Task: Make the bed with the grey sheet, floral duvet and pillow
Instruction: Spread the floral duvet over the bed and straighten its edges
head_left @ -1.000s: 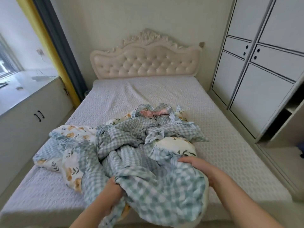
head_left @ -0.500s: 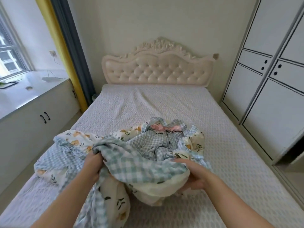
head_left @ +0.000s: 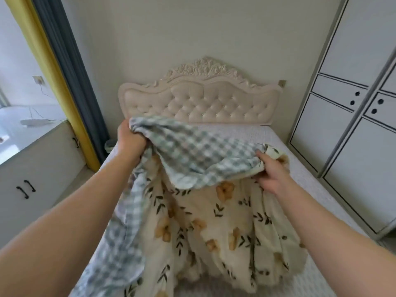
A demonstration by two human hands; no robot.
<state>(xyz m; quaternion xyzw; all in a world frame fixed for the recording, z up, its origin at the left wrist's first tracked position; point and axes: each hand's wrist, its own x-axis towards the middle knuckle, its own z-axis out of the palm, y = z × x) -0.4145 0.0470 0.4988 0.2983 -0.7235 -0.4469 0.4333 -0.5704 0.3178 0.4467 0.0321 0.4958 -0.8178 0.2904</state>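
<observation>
From the head camera, a person's two bare forearms reach out over a bed. The left hand (head_left: 130,140) is raised near the left end of the headboard, its fingers curled tight round a bunched edge of the cream floral duvet with a blue-and-white checked reverse (head_left: 225,221). The right hand (head_left: 272,176) sits lower and further right, thumb on top of a folded edge and the fingers tucked under the cloth, pinching it. Between the hands the checked side stretches in a blurred band, and the floral side hangs below in deep folds down to the near end of the bed; a checked strip trails under the left forearm.

The lifted duvet hides most of the pale grey quilted bed surface (head_left: 246,131) – only its far strip and right side show. Behind it stands a cream tufted headboard with a carved crest (head_left: 201,101) against the wall. A white wardrobe with black-outlined doors (head_left: 353,125) is close beside the bed on the right. On the left are a yellow and grey curtain (head_left: 55,61), a low white cabinet with black handles (head_left: 42,172) and a pale window ledge (head_left: 12,136) – a flat white object with a cable (head_left: 34,122) lies on it.
</observation>
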